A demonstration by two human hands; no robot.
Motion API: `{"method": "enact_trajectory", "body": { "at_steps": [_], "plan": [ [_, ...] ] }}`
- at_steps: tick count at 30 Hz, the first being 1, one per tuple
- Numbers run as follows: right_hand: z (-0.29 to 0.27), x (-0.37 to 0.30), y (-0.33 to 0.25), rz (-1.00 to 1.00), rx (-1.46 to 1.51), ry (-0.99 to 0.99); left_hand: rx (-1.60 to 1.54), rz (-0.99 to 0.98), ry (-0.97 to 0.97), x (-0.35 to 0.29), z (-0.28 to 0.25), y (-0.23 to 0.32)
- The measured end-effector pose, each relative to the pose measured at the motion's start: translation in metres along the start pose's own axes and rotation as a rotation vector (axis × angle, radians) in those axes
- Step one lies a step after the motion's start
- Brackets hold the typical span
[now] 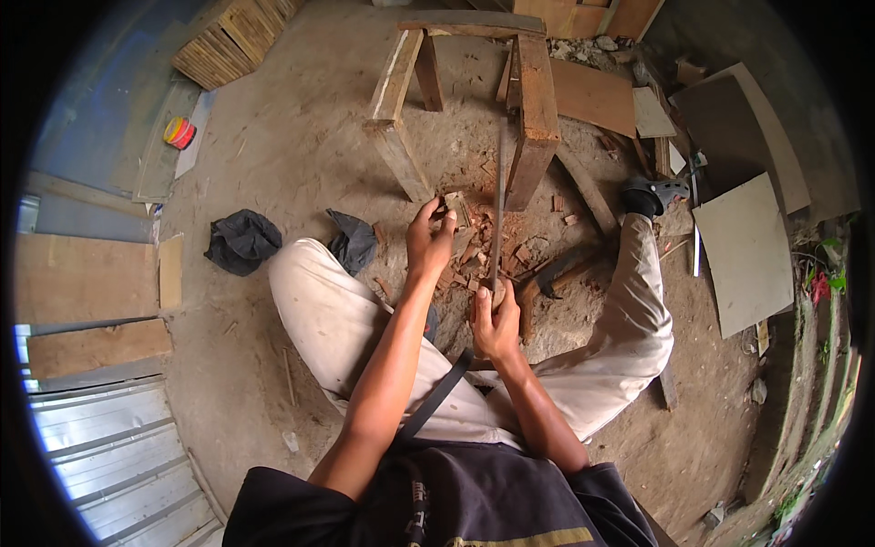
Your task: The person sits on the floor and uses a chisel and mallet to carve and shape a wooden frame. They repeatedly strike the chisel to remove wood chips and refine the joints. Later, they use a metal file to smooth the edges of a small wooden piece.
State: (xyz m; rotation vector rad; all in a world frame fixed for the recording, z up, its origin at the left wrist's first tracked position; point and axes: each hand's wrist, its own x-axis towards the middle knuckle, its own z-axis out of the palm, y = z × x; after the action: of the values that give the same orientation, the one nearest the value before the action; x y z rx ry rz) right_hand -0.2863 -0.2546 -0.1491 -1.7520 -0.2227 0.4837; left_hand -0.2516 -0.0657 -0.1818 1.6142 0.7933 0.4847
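Observation:
My left hand [430, 241] is closed round a small block of wood [458, 210], pinched between thumb and fingers. To its right, my right hand [497, 323] grips the near end of a long, narrow metal blade [499, 196]. The blade is seen nearly edge-on and points away from me, past the front of a wooden trestle [538, 137]; its exact kind is hard to tell. Broken wood chips [476, 251] litter the ground between and beyond my hands. Just right of my right hand lies a dark, curved tool [556, 272] beside a wooden piece.
My legs are spread on either side. Two crumpled black plastic pieces [244, 242] lie at the left. Boards and sheets [746, 251] lean along the right, with a wooden beam [588, 193] on the ground. A red and yellow container [180, 133] and stacked slats [239, 41] are far left.

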Motion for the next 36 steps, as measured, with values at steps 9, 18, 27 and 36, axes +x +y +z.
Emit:
{"method": "enact_trajectory", "body": {
  "at_steps": [9,18,27,36],
  "plan": [
    [-0.013,-0.011,-0.058,-0.244,-0.016,-0.113,-0.049,0.091,0.069,-0.011,-0.007,-0.013],
    [0.020,0.009,-0.005,0.013,-0.225,-0.102,-0.118,0.039,-0.032,-0.023,-0.020,0.000],
    [-0.015,0.014,-0.004,0.646,0.845,-0.482,-0.031,-0.016,-0.073,-0.016,-0.014,-0.001],
    [0.004,-0.002,-0.020,0.050,-0.196,-0.069,-0.078,-0.007,0.033,-0.016,-0.001,-0.005]
  ]
}}
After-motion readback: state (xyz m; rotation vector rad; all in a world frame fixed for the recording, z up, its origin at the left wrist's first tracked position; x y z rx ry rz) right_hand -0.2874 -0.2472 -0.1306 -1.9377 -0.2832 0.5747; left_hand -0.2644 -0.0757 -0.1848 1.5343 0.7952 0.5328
